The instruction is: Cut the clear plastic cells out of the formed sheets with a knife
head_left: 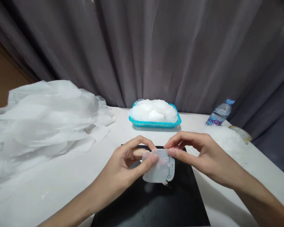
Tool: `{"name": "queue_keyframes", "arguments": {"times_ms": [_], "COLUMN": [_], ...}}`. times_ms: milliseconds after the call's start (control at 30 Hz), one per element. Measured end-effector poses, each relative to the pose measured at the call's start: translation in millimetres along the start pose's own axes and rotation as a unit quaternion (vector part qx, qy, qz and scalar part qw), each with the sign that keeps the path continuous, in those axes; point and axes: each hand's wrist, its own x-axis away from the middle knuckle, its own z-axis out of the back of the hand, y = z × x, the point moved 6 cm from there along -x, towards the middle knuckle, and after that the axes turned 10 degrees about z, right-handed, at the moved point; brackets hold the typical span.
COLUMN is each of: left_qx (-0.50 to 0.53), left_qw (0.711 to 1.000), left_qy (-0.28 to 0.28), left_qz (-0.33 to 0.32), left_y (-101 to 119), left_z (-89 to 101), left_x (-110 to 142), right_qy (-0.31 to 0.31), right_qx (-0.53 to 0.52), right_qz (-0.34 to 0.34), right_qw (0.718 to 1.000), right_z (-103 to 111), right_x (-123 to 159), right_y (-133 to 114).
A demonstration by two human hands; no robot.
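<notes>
Both hands hold a small translucent plastic piece (pixel 159 171) with rounded corners, slots and small holes, raised over a black mat (pixel 156 205). My left hand (pixel 127 164) grips its left side, thumb lying across the front face and fingers behind. The thumb and forefinger of my right hand (pixel 196 149) pinch its upper right corner. Below the piece's lower edge a small pale pointed bit (pixel 166 183) sticks out; I cannot make out what it is.
A large heap of thin white sheets (pixel 49 116) covers the table's left. Behind the mat stands a turquoise basket (pixel 153 124) filled with white pieces (pixel 153 111). At right are a tilted water bottle (pixel 220 113), a clear bag-like pile (pixel 224 142) and a tape roll (pixel 241 133). A grey curtain (pixel 142 53) hangs behind.
</notes>
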Motion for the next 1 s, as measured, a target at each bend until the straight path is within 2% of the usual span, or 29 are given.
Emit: {"name": "queue_keyframes", "arguments": {"times_ms": [133,333,500,700,867,1000], "left_qx": [-0.001,-0.005,0.002,-0.006,-0.018,-0.034], "left_qw": [1.000,1.000,1.000,1.000,1.000,0.999], "left_qy": [-0.015,0.001,-0.005,-0.025,0.003,0.010], "left_qz": [0.012,0.019,0.019,0.012,-0.007,-0.016], "left_y": [-1,-1,1,-10,-7,1], "left_z": [-4.6,-1.2,-1.3,-6.9,-2.5,-0.9], "left_x": [1,2,2,-1,0,1], "right_qy": [0.002,-0.089,-0.082,-0.049,-0.095,-0.089], "right_qx": [-0.008,-0.012,-0.006,-0.015,0.013,0.014], "right_qz": [-0.012,-0.047,-0.031,-0.010,-0.041,-0.026], "right_qw": [1.000,0.995,0.996,0.999,0.995,0.996], "right_z": [2,2,1,-3,2,6], "right_x": [1,7,6,4,7,7], "right_y": [0,1,-3,-3,1,-4]}}
